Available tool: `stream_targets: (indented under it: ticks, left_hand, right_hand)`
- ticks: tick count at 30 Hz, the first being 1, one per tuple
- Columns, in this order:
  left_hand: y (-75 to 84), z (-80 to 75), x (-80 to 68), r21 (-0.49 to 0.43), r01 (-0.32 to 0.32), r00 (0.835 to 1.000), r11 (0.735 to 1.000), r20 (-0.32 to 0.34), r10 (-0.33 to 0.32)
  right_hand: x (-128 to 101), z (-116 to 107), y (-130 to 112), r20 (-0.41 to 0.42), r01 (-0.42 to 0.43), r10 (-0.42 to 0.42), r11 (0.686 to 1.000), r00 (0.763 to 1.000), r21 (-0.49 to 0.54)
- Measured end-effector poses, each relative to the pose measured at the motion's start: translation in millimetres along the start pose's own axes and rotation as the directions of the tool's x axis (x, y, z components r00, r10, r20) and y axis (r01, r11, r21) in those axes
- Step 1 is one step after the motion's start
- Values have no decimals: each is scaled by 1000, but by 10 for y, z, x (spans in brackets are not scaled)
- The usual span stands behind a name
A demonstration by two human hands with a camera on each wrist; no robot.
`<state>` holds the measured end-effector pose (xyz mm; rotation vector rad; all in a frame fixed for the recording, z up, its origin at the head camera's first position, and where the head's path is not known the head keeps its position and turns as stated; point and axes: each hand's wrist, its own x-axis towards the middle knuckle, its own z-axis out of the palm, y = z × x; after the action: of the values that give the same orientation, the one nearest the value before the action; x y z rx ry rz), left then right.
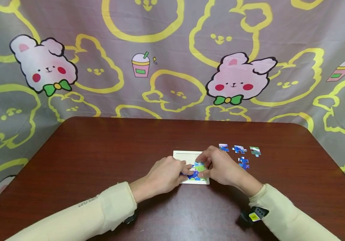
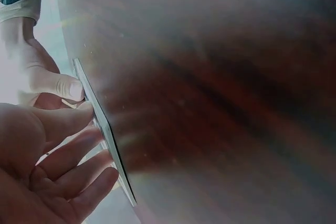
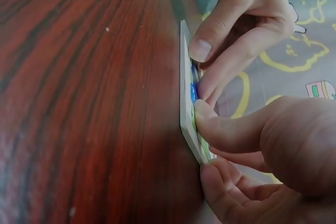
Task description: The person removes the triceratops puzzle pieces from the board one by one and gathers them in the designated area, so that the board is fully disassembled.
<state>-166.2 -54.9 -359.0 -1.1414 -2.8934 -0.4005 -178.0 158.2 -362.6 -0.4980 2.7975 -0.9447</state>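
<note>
Pale sleeves (image 1: 70, 212) led to a puzzle tray (image 1: 186, 156) part-filled along its near edge, left hand (image 1: 166, 172) pressing with unclenched fingers, right hand (image 1: 222, 167) of undeterminable grip, four loose pieces (image 1: 255, 150) outstanding beyond the right edge.

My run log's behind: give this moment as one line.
left hand: touching puzzle pieces | right hand: at puzzle pieces, grip unclear | tray: partly filled | loose pieces: four visible, right of tray

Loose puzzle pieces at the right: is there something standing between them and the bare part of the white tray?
Yes. In the head view, the right hand is between the loose puzzle pieces and the white tray, reaching over the tray's right edge. Nothing else visible stands there.
</note>
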Motion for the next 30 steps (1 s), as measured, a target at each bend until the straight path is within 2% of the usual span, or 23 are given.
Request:
stream_targets:
  ticks: [9,14,19,24,30]
  left_hand:
    - [16,-2,1,39,18,1000,999,3,-18]
    - [20,-3,6,68,28,1000,997,7,-28]
    - [17,-4,16,60,26,1000,998,7,-27]
    - [-5,-12,12,41,26,1000,999,8,-26]
    - [-31,-6,11,19,36,999,999,16,-36]
  right_hand:
    - [38,32,-15,-12,30,-31,998,999,-63]
    - [34,40,-22,-37,13,-15,997,999,-73]
    - [18,38,-18,-50,13,-15,999,999,-32]
    - [-10,48,19,-25,37,-37,999,999,12]
    - [-41,57,72,-19,64,-64,998,998,21]
